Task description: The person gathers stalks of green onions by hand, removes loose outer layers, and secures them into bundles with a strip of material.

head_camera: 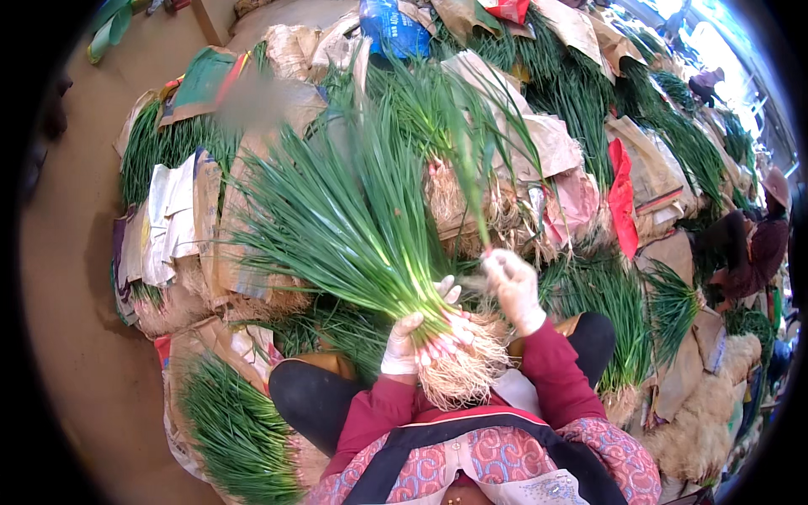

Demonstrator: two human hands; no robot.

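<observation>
A thick bunch of green onions rests in my gloved left hand, which wraps around it just above the pinkish bulbs. Its long green leaves fan up and to the left, while the pale, stringy roots hang toward my lap. To the right of the bunch, my gloved right hand pinches a slim green onion stalk near its base. That stalk's leaves point upward, and its lower end is blurred.
More green onions lie beside my left knee and right knee. Ahead are piled bundles with paper sacks and a red plastic piece. Another person is at the far right. Brown floor runs along the left.
</observation>
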